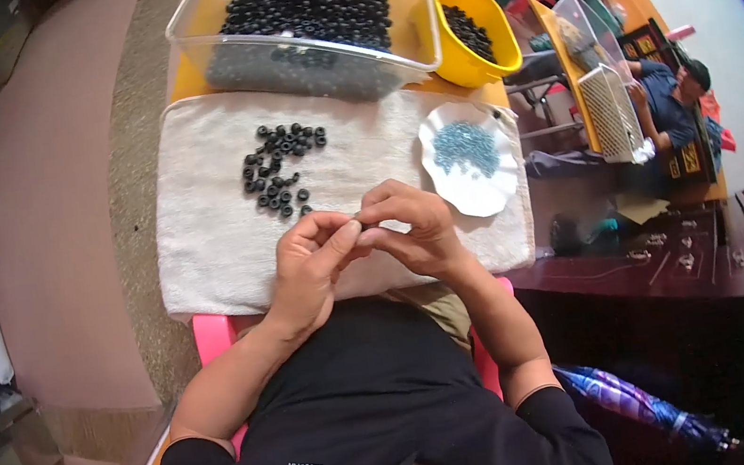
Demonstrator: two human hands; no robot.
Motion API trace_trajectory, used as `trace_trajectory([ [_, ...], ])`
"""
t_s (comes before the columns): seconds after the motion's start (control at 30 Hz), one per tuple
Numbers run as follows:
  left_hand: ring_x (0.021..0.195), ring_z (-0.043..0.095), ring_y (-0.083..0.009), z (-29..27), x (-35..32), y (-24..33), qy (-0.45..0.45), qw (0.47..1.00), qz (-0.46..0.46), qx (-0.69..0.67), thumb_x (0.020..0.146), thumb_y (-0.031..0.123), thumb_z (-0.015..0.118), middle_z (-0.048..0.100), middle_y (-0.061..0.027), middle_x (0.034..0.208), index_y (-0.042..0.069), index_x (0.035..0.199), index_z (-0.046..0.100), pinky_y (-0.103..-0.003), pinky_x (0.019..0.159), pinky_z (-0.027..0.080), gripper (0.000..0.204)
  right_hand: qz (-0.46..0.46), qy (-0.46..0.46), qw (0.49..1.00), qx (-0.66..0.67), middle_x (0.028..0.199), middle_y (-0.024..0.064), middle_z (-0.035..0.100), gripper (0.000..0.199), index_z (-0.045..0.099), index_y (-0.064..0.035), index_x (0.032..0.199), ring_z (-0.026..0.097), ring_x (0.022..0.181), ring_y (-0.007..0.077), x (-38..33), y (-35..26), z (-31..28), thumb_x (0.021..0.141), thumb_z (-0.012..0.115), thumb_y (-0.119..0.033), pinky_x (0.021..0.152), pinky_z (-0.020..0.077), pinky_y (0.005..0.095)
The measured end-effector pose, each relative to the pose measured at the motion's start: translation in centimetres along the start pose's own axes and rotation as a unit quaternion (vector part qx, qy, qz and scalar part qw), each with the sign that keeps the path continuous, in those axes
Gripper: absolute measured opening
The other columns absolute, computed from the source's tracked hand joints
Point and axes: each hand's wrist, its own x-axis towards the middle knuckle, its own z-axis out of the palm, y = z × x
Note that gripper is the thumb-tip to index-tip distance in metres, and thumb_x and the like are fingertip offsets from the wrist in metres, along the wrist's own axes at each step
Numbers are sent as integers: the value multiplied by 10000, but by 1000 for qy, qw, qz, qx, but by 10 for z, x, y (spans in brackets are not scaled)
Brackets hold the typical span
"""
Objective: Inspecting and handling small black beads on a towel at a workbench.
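Observation:
Over the near part of a white towel (213, 255), my left hand (305, 266) and my right hand (419, 226) meet, fingertips pinched together. Between them is a small dark piece (361, 223), mostly hidden by the fingers, so its kind does not show. Just beyond my left hand lies a loose group of small black round pieces (272, 166), some with a hole, like beads. To the right of my right hand, a white wavy-edged dish (481, 199) carries a heap of tiny blue-grey bits (465, 149).
A clear plastic bin (417, 45) full of black round pieces stands behind the towel. Beside it is a yellow tub (502, 38) with more. At right, a person (672, 100) sits by a table with a white basket (610, 113). A folded umbrella (638, 400) lies lower right.

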Motion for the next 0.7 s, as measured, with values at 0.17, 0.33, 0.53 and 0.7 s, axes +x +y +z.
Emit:
trace_trajectory([
  [0.17, 851, 658, -142, -1, 1, -1, -9, 1000, -12, 23, 932, 65, 626, 664, -77, 954, 17, 1034, 593, -291, 790, 557, 118, 14, 19, 1000, 3, 890, 90, 629, 249, 678, -25, 973, 623, 767, 209, -13, -3, 0, 743, 773, -12, 669, 488, 303],
  [0.33, 857, 663, -150, 1, 2, 0, -17, 999, -25, 31, 924, 62, 632, 660, -78, 971, 29, 1044, 579, -294, 784, 556, 136, 11, 42, 999, -19, 909, 88, 624, 253, 676, -23, 974, 617, 773, 196, -22, -2, 3, 742, 772, -1, 657, 483, 296],
  [0.53, 833, 658, -146, -2, 3, -1, -29, 996, -52, 72, 892, 45, 667, 663, -67, 921, 26, 1015, 593, -287, 772, 556, 144, 33, 24, 998, -53, 932, 116, 634, 242, 665, -12, 988, 633, 750, 197, -30, -11, -8, 761, 740, 29, 637, 510, 292],
  [0.7, 782, 646, -140, -3, 5, -3, -2, 995, -31, 92, 873, 45, 691, 664, -66, 894, 22, 979, 616, -278, 751, 554, 132, 111, 120, 972, -169, 896, 123, 673, 179, 661, 21, 931, 658, 767, 193, -52, 14, -57, 765, 699, 75, 673, 514, 277],
])
